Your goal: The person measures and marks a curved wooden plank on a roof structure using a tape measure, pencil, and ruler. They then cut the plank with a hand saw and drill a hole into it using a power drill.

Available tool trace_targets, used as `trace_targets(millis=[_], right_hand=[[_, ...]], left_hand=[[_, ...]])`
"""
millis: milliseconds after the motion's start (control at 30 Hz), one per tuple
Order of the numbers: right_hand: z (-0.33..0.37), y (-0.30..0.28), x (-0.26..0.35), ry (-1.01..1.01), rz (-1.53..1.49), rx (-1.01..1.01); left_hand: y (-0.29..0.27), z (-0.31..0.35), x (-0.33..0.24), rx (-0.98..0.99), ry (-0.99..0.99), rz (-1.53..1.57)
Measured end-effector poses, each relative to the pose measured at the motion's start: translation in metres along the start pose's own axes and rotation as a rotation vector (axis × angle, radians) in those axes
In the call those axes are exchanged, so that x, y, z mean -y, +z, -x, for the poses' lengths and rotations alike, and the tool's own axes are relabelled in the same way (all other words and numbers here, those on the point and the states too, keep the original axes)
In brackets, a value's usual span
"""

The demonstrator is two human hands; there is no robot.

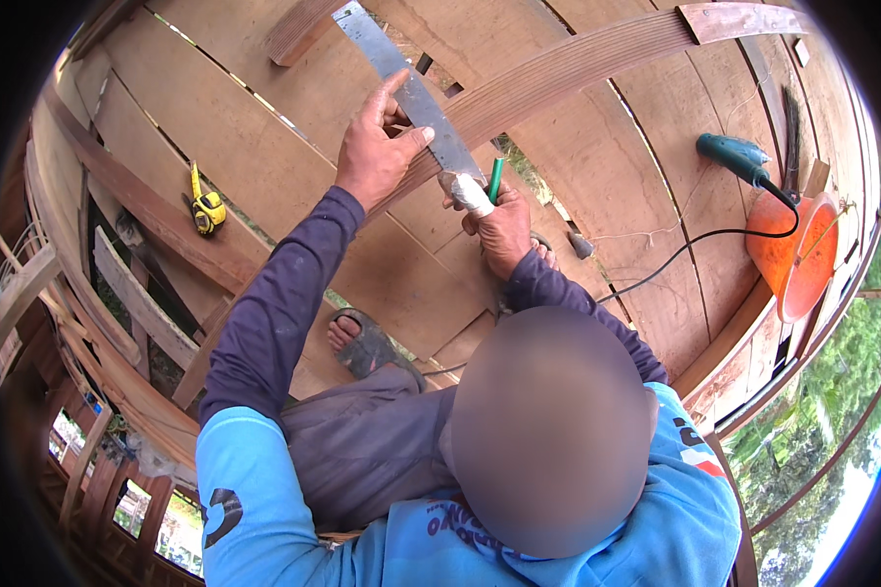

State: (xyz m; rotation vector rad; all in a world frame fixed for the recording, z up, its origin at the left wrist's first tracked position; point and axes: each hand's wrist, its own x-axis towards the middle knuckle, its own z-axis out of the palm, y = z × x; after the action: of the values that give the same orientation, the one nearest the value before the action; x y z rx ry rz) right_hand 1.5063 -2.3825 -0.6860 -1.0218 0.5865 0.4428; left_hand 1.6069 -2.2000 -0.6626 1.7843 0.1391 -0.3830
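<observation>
Layout stage, by appearance: metal straightedge (423,103) set across wooden beam (568,73) under spread fingers of left hand (370,147), green marker (496,177) gripped in fingers of right hand (502,232), seemingly past positioning, presumably short of marking, without any finished line discernible.

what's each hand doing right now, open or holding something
Left hand: partly open, thumb and index finger spread against the metal ruler.
Right hand: closed, holding a green pen-like stick.
</observation>
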Motion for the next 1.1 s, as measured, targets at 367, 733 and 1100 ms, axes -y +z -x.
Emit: trace_targets(millis=[367,733,1100], right_hand=[[-0.005,0.001,0.005,0.002,0.076,-0.002],[-0.008,0.001,0.01,0.081,0.076,0.0],[-0.008,-0.004,0.003,0.047,0.055,0.013]], left_hand=[[-0.02,-0.011,-0.003,0.113,-0.339,0.161],[-0.019,-0.021,0.003,0.162,-0.398,0.252],[-0.017,-0.02,-0.003,0.152,-0.37,0.207]])
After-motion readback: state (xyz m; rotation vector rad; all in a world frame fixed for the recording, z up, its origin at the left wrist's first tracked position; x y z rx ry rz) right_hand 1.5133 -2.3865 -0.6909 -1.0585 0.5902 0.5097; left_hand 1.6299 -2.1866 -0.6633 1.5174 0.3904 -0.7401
